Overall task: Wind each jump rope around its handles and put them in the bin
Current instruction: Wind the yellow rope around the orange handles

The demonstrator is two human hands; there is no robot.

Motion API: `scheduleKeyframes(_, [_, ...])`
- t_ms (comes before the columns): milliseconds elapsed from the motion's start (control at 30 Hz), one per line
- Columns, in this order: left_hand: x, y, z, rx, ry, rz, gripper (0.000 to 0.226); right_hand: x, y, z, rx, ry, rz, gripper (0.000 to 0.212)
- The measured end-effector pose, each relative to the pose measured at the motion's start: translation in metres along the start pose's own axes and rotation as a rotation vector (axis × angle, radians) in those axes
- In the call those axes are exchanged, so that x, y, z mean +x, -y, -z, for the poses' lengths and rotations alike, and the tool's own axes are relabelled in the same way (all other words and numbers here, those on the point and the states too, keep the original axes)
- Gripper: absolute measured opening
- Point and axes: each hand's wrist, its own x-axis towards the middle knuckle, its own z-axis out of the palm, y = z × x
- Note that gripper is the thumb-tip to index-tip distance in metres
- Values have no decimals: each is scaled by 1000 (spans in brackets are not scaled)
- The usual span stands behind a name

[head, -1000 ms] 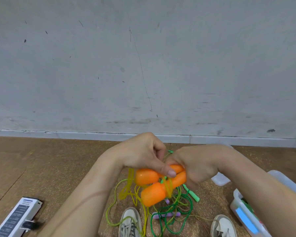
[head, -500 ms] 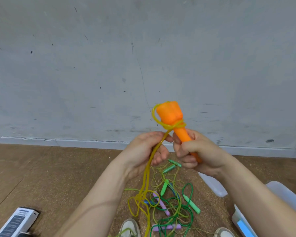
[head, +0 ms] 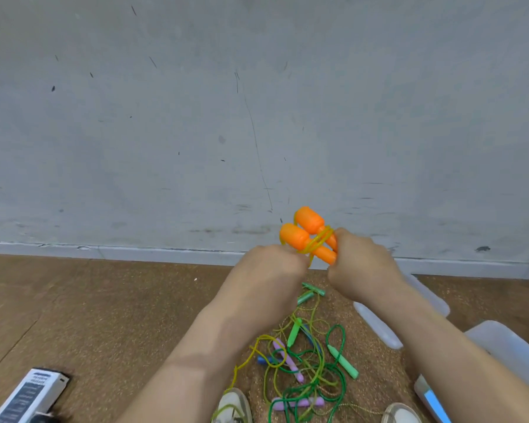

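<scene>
Two orange jump rope handles (head: pixel 306 232) lie side by side in front of the wall, with yellow rope (head: pixel 318 241) looped round their necks. My right hand (head: pixel 361 267) grips the handles' lower ends. Just left of them my left hand (head: pixel 269 276) is curled round the yellow rope, whose loose end hangs to the floor (head: pixel 248 358). Below my hands lies a tangle of other jump ropes (head: pixel 306 364) with green, purple and blue handles. The clear plastic bin (head: pixel 501 346) sits at the right, partly behind my right forearm.
A clear lid (head: pixel 376 325) lies on the brown floor between the tangle and the bin. A white box with print (head: pixel 28 395) sits at the lower left. My shoes (head: pixel 235 404) show at the bottom edge. The grey wall stands close ahead.
The handles have dropped lower and tilted to the left from upright, and more yellow rope now crosses their necks. My left hand has turned over, back toward the camera.
</scene>
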Motion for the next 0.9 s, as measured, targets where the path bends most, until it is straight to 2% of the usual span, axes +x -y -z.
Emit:
scheduleKeyframes(67, [0,-2,0,3,9,-18,7,-4,3,-3,-87,21,26,23])
scheduleKeyframes(133, [-1,5,3,-92,3,22,12,-10,6,-5,-193,35,109,23])
scheduleKeyframes(200, [0,9,7,-207,8,59,15,-18,9,-7,-306,89,253,30])
scheduleKeyframes(300, [3,15,6,-325,157,182,26,-30,15,-4,-411,205,514,37])
scheduleKeyframes(367, [3,27,2,-525,264,272,29,-36,19,6,-385,235,604,36])
scheduleKeyframes(467, [-3,44,3,-984,346,339,22,-40,25,21,-304,264,662,33])
scheduleKeyframes(567, [-4,50,0,-1217,459,297,22,-42,27,29,-224,331,682,26])
scheduleKeyframes(667, [-1,51,-8,-1435,568,241,38,-42,24,34,-69,405,677,27])
scheduleKeyframes(733, [1,47,-13,-1574,532,269,42,-40,21,37,137,413,624,30])
scheduleKeyframes(833, [9,36,-18,-1756,354,554,34,-35,17,37,445,357,455,28])
scheduleKeyframes(900, [13,27,-21,-1726,289,595,48,-30,15,34,574,287,349,28])
